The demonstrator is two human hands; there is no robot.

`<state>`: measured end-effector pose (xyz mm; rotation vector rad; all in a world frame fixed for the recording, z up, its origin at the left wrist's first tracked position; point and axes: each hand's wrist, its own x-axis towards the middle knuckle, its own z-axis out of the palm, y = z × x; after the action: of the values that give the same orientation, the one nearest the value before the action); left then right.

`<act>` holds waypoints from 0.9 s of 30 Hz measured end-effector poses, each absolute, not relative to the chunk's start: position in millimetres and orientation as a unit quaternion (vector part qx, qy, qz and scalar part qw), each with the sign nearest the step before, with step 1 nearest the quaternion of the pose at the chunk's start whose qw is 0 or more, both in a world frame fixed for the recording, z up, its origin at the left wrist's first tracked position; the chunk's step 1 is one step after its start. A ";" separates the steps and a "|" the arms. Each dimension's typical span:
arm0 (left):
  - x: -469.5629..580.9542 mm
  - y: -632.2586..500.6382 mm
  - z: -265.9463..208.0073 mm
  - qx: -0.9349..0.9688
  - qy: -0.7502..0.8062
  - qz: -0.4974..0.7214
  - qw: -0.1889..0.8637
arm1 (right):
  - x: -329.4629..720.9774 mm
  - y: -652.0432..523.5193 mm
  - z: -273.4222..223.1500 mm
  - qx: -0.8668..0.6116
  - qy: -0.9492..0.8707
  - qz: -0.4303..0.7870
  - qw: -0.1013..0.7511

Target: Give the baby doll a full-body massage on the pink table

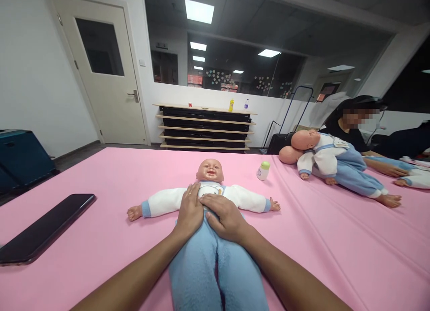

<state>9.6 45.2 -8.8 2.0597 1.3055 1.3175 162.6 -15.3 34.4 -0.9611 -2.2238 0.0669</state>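
Observation:
A baby doll (pixel 210 170) lies on its back on the pink tablecloth (pixel 121 176), head away from me, arms stretched out to both sides. It wears a white top with blue cuffs and light blue fleece trousers (pixel 198 261). My left hand (pixel 191 208) rests flat on the doll's belly, fingers extended toward its chest. My right hand (pixel 225 214) lies on the belly too, its fingers reaching left until they touch my left hand. Neither hand grips anything. Parts of the doll's top are hidden under my hands.
A black smartphone (pixel 47 226) lies at the left. A small white bottle with a green cap (pixel 263 170) stands right of the doll's head. Two more dolls (pixel 349 163) lie stacked at the right, near a seated person (pixel 349 127). Behind the table is a shelf rack (pixel 204 127).

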 end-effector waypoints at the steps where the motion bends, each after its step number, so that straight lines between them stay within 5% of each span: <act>1: 8.8 43.7 -9.6 0.729 0.458 0.479 0.170 | 162.3 -13.9 34.8 -0.382 -0.858 0.030 0.341; 12: 8.9 10.5 20.1 0.825 0.271 0.496 -0.009 | 161.0 -4.9 30.8 -0.531 -0.766 0.028 0.360; 19: 6.5 14.5 28.8 0.902 0.225 0.362 0.067 | 165.6 -2.0 14.8 -0.619 -0.653 0.008 0.437; 27: 9.0 33.3 23.7 0.861 0.382 0.280 0.185 | 165.0 -10.6 18.7 -0.466 -0.721 -0.065 0.508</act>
<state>9.0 33.3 23.7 2.4263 1.0755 0.7888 165.0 -10.6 18.7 -1.1240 -1.7379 -0.1561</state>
